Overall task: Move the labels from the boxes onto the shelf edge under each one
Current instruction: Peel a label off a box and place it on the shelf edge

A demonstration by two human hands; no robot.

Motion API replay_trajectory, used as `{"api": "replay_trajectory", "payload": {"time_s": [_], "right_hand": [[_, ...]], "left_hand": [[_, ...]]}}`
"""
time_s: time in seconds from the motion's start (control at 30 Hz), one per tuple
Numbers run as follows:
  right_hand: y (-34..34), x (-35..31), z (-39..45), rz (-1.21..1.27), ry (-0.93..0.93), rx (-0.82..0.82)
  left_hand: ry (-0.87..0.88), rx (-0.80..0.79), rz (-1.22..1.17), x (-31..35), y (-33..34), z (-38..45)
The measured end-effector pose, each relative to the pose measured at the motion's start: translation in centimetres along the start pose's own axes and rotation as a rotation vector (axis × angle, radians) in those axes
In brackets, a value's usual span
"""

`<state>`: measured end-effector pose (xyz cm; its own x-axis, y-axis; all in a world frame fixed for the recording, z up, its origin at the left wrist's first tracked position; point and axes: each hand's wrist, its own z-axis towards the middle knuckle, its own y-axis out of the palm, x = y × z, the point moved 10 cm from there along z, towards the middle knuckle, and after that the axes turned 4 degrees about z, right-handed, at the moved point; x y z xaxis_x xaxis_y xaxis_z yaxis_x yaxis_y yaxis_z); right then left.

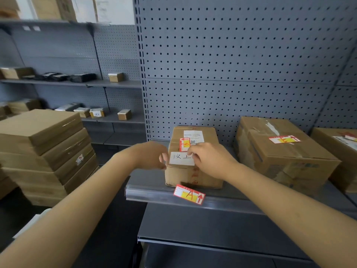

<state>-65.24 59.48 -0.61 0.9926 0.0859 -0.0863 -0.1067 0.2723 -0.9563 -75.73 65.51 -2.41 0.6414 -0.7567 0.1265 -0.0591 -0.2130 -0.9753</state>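
A small cardboard box [193, 176] stands on the grey shelf [146, 182]. A white label [180, 158] with black handwriting lies on its top front. My left hand [150, 155] pinches the label's left edge and my right hand [208, 158] pinches its right edge. Behind it a red and yellow label [184, 144] sticks upright on the box top. Another red and yellow label marked A [189, 194] sits tilted on the shelf edge [231, 202] under this box. A larger box [284, 151] to the right carries a red and yellow label [285, 139] on top.
A third box [340, 151] is at the far right of the shelf. Stacked flat cartons [44, 151] stand at the left. Small parcels [124, 114] sit on shelves behind. A lower shelf [212, 227] juts out below. Pegboard [231, 64] backs the shelf.
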Motion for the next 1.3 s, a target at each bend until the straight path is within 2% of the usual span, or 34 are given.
{"api": "replay_trajectory", "payload": {"time_s": [0.3, 0.53, 0.63, 0.9, 1.07, 1.3], "right_hand": [[2.1, 2.1, 5.7, -0.151, -0.082, -0.194], [5.0, 1.6, 7.9, -0.116, -0.137, -0.432], [5.2, 1.3, 8.4, -0.098, -0.173, -0.453], [2.8, 3.5, 9.5, -0.165, -0.072, -0.304], [2.0, 4.7, 7.9, -0.083, -0.029, -0.218], [-1.6, 6.5, 4.3, 0.081, 0.15, -0.098]], "left_hand": [[-0.087, 0.035, 0.038, -2.0, -1.3, 1.4], [-0.125, 0.017, 0.029, -3.2, -0.9, 2.0], [-0.146, 0.015, 0.043, -3.8, -1.1, 2.2], [-0.131, 0.041, 0.091, -3.0, -2.5, 2.7], [-0.082, 0.069, 0.122, -1.2, -3.3, 3.4], [0.007, 0.148, 0.106, 2.1, -4.5, 4.7]]}}
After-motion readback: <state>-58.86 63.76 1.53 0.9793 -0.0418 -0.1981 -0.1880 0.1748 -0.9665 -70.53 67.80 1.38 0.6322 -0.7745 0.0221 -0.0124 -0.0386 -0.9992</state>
